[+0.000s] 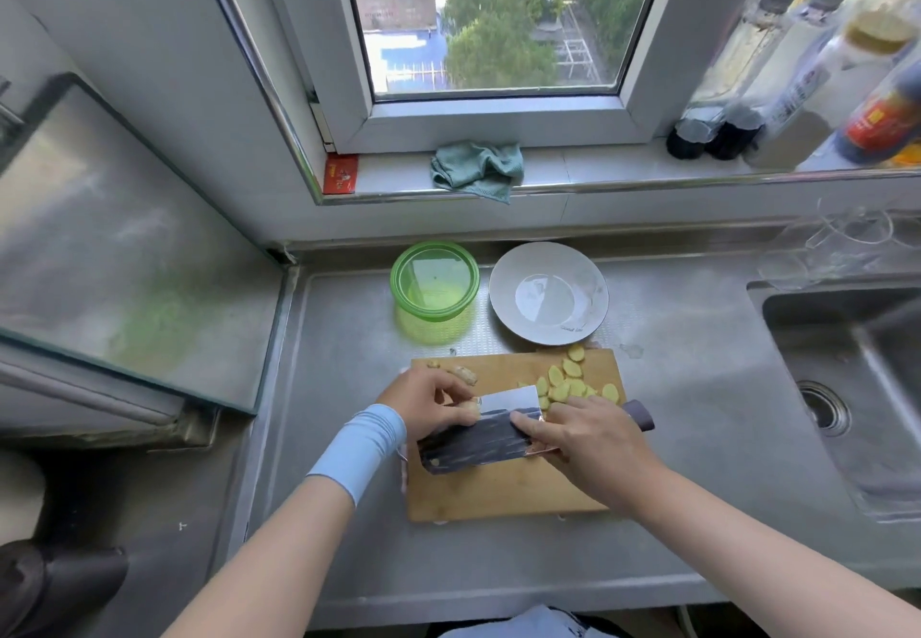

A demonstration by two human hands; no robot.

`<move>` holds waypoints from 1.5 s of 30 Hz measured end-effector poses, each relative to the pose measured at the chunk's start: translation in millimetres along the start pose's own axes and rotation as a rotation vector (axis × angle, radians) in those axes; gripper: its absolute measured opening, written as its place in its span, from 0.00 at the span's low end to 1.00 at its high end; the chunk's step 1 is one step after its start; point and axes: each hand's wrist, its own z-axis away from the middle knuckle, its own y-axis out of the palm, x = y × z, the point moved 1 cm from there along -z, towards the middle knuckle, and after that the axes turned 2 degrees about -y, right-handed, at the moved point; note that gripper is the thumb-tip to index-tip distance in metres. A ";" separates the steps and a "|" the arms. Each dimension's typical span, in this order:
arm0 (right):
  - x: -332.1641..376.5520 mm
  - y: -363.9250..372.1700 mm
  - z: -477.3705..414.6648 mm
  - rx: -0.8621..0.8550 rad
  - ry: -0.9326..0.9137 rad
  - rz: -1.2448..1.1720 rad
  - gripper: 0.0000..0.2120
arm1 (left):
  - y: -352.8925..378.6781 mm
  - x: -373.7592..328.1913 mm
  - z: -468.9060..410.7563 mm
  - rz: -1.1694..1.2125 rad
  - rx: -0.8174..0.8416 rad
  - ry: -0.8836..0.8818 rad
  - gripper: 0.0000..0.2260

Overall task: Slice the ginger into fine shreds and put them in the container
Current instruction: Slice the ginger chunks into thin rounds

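On the wooden cutting board (498, 493), my left hand (428, 400) holds a small ginger piece (469, 408) against the flat of a cleaver (486, 430). My right hand (583, 438) grips the cleaver by its dark handle (640, 413), index finger lying along the blade. Several pale yellow ginger slices (568, 383) lie at the board's far right corner. Another ginger knob (461, 373) rests at the board's far left edge. An open green container (433, 283) stands on the counter behind the board.
A grey plate (548, 293) sits beside the container. The sink (847, 388) lies to the right, and glass-topped stove (124, 258) to the left. On the windowsill are a teal cloth (478, 169) and bottles (797, 109).
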 end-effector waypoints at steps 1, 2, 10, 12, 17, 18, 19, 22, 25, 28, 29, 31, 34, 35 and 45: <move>0.1 -0.9 -1.6 0.002 -0.007 0.010 0.28 | -0.7 0.3 -1.9 -0.008 0.015 0.001 0.09; -0.1 -1.7 -2.8 0.008 -0.014 0.021 0.28 | -1.2 0.9 -4.0 -0.008 0.033 0.005 0.08; -15.5 -5.5 0.4 0.012 -0.013 0.023 0.23 | -22.9 7.6 -26.3 0.248 -0.047 -0.098 0.04; -24.0 -8.2 8.9 0.015 0.109 -0.025 0.17 | -29.3 12.0 -32.3 0.268 -0.116 -0.124 0.06; -35.0 -17.9 17.5 0.090 0.658 -0.352 0.15 | -22.2 4.6 -45.4 0.204 -0.161 -0.173 0.05; -34.2 -19.2 14.5 0.097 0.720 -0.429 0.14 | -18.1 0.1 -48.0 0.196 -0.149 -0.165 0.04; -33.4 -19.1 11.1 0.096 0.753 -0.492 0.11 | -12.6 -5.1 -51.7 0.203 -0.116 -0.154 0.04; -28.0 -15.9 2.5 0.095 0.789 -0.590 0.07 | 4.1 -15.0 -65.7 0.076 -0.055 -0.116 0.04; -21.2 -8.8 -1.0 0.110 0.827 -0.622 0.09 | 11.9 -16.2 -76.0 -0.184 -0.157 -0.058 0.07; -14.0 -3.5 -0.4 0.109 0.830 -0.671 0.12 | 20.0 -3.3 -77.8 -0.340 -0.226 0.050 0.11; -12.1 -2.4 0.8 0.102 0.832 -0.682 0.13 | 22.3 1.0 -74.4 -0.338 -0.252 0.083 0.11; -9.6 -0.9 4.3 0.095 0.839 -0.695 0.14 | 25.4 7.5 -60.7 -0.264 -0.388 0.156 0.08; -8.3 -0.3 8.6 0.089 0.838 -0.703 0.14 | 32.7 19.8 -28.5 -0.092 -0.546 0.257 0.08; -7.9 -0.9 9.6 0.090 0.833 -0.705 0.14 | 38.7 26.1 -17.1 -0.065 -0.497 0.278 0.08; 9.4 -6.2 16.4 0.150 0.753 -0.698 0.15 | 90.1 13.0 49.6 -0.112 -0.321 -0.157 0.19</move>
